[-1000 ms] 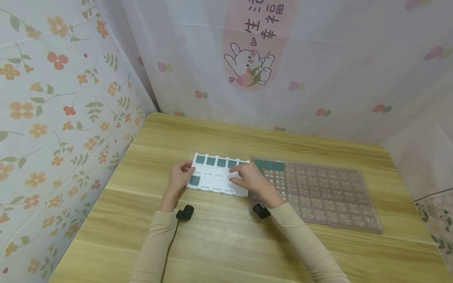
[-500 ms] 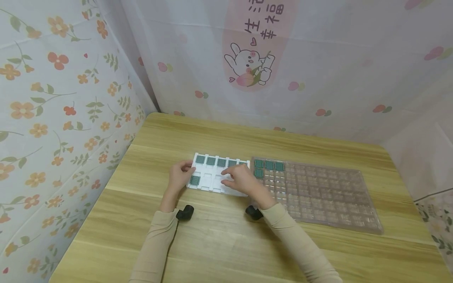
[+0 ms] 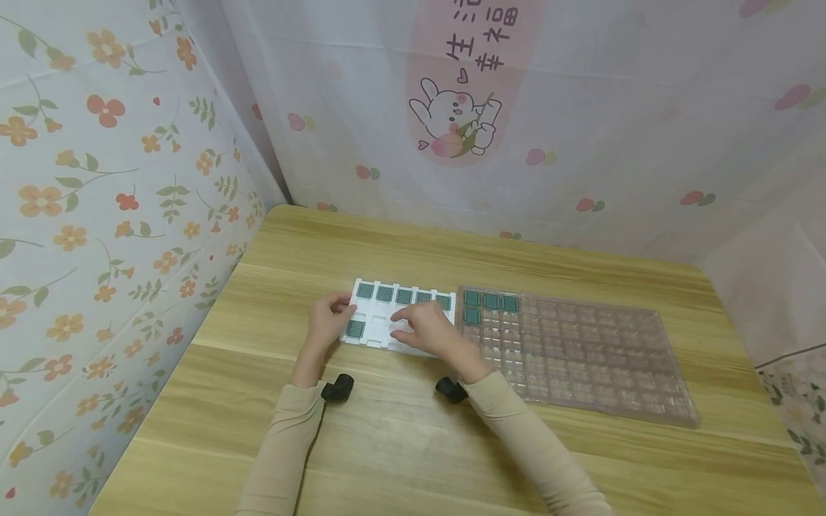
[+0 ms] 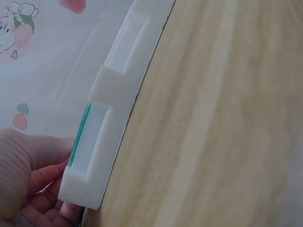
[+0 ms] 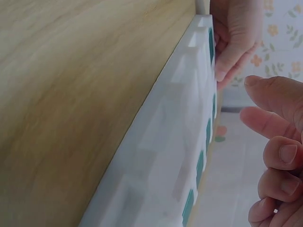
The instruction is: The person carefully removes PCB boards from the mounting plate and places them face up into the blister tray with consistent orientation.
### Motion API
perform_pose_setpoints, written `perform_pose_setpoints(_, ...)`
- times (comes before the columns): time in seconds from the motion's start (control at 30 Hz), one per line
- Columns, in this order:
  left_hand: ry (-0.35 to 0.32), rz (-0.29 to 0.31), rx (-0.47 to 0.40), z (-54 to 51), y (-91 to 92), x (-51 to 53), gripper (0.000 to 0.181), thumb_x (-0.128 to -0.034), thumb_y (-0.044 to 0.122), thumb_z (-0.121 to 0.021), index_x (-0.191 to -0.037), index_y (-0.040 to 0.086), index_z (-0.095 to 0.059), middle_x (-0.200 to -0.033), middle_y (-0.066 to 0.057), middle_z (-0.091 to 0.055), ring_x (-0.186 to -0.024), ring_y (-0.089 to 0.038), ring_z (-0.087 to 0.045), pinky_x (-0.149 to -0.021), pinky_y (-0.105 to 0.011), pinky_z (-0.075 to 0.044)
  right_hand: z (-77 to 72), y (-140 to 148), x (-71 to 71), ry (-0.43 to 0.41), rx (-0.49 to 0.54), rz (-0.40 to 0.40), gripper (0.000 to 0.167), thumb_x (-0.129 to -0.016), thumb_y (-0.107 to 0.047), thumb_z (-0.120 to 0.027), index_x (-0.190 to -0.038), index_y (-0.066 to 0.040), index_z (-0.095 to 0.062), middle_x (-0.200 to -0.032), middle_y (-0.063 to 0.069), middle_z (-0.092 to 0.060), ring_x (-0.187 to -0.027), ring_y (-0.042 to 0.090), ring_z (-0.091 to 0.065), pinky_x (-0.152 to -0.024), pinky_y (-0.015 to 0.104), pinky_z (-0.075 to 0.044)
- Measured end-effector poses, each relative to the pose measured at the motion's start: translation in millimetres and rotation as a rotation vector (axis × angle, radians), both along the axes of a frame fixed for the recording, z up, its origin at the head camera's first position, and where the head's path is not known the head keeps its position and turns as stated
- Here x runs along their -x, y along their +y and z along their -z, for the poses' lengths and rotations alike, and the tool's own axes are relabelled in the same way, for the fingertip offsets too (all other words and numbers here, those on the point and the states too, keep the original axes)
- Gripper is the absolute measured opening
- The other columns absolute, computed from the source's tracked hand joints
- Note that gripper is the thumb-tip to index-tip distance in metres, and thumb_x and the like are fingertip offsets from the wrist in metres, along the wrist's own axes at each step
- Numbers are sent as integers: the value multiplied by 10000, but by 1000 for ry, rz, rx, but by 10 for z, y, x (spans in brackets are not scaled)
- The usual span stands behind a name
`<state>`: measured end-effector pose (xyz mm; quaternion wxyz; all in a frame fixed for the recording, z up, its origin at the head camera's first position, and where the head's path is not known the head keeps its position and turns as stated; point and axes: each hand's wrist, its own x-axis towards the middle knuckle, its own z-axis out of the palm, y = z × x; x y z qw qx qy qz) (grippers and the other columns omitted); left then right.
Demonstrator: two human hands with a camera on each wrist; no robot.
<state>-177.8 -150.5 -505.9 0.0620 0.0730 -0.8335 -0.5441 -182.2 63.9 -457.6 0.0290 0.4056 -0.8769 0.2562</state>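
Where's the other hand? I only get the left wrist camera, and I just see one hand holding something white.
Observer: The right hand is over the white tray, reaching in from the right side.
Child: I see one thin green strip. Are there any green squares up the far side?
Observer: Yes, the head view shows five green squares lined up in the far row.
Child: Is there anything next to the white tray?
Observer: Yes, a see-through tray lies just to its right.

White tray (image 3: pixel 376 312), clear tray (image 3: pixel 594 351) on table (image 3: pixel 387 459)
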Motion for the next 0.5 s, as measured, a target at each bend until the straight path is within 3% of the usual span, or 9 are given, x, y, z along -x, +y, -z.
perform_pose_setpoints(0.5, -1, -1, -6, 10, 1, 1, 263, -828, 1, -653, -1078, -80, -644, -950, -225, -648, -848, -302, -594, -709, -288, -477, 50, -139, -19, -18, 25, 1, 198, -784, -150, -749, -922, -10, -723, -790, 51, -707, -517, 56, -471, -508, 163, -380)
